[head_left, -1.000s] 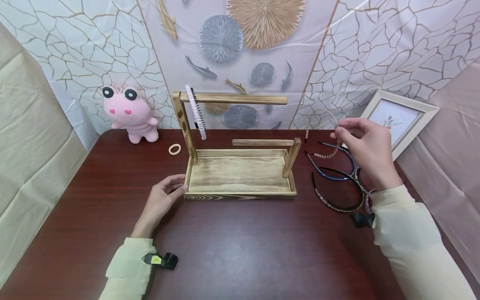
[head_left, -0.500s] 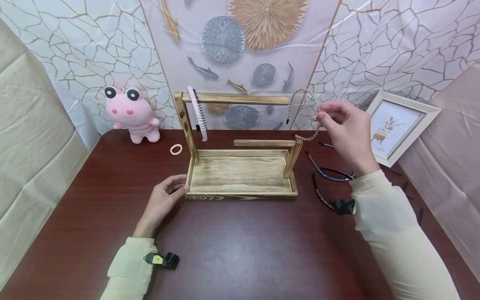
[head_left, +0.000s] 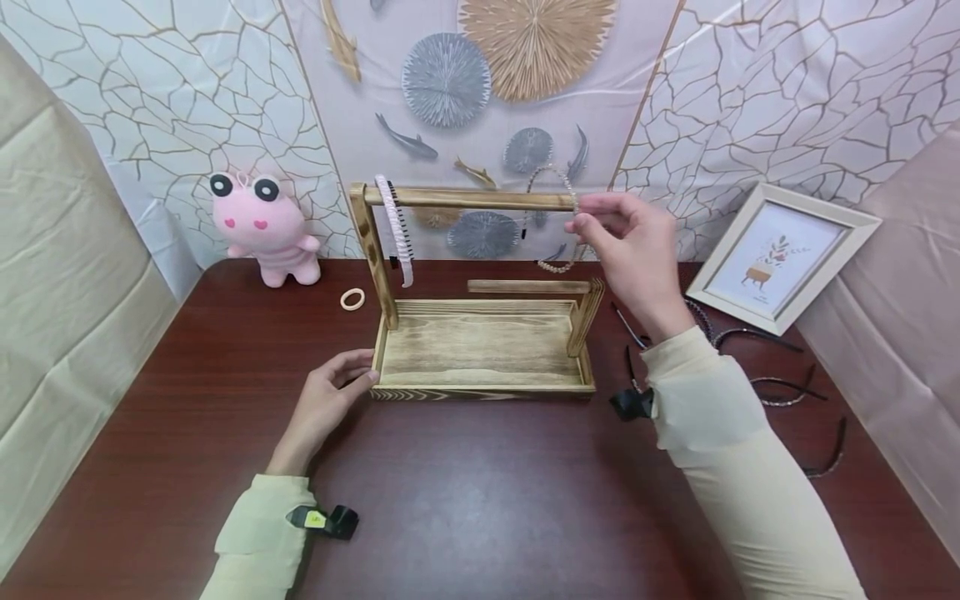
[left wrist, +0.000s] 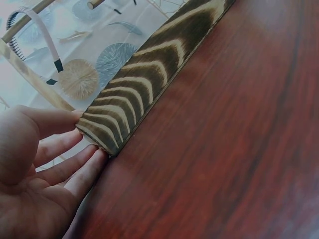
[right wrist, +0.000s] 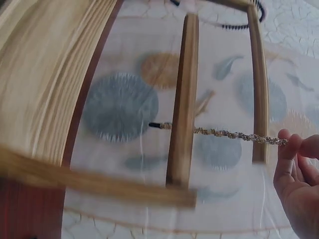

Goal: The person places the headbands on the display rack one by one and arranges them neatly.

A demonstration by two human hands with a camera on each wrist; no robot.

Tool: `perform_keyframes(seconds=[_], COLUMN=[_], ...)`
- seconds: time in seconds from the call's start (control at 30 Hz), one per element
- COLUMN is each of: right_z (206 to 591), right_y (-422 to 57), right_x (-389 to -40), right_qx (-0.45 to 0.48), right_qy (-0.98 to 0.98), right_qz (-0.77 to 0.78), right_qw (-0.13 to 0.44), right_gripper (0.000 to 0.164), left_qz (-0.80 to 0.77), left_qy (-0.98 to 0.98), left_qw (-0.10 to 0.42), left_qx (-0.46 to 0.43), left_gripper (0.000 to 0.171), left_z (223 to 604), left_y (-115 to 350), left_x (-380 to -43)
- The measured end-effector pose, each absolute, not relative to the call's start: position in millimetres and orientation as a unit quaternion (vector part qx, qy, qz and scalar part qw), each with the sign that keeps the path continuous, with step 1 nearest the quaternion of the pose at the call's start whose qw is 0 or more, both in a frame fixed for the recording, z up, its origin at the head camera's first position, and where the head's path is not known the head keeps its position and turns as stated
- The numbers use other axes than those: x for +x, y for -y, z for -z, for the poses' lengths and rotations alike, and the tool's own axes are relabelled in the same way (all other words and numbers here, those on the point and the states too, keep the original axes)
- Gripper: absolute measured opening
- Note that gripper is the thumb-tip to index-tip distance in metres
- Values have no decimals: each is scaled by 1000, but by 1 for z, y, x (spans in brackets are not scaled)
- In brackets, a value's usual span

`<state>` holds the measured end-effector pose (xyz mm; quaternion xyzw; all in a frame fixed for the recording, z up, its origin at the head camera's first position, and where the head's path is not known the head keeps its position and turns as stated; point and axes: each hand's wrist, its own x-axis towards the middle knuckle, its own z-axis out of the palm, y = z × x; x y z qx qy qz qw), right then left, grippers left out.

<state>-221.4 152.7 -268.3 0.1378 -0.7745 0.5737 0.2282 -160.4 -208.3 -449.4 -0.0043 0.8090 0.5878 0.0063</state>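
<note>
My right hand pinches a thin beaded headband between thumb and fingertips. The headband is at the free right end of the upper bar of a wooden rack; whether the bar passes through its loop, I cannot tell. In the right wrist view, the beaded band stretches leftward from the fingers to a black tip. My left hand holds the rack's front left corner, thumb and fingers against the tray's end. A pale pink toothed headband hangs near the left end of the upper bar.
More dark headbands lie on the table at right, partly hidden by my right arm. A picture frame leans behind them. A pink plush toy and a small cream ring are at left. The rack has a lower bar.
My right hand has carried the beaded headband up and leftward from above the other headbands to the upper bar's end. My left hand stays at the rack's corner.
</note>
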Motion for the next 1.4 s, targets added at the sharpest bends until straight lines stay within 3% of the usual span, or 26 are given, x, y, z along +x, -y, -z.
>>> perform_keyframes(seconds=[0.53, 1.4], right_z=[281, 282], right_y=[-74, -11], right_x=[-230, -241], right_qx=[183, 183], right_qy=[718, 697], right_qz=[-650, -685], right_qw=[171, 109], right_gripper=[18, 18], left_qz=[-582, -581], left_qy=[-813, -814], left_qw=[6, 2], left_qx=[-1, -1], left_gripper=[40, 40], left_z=[452, 450], left_y=[210, 209], left_x=[-160, -161])
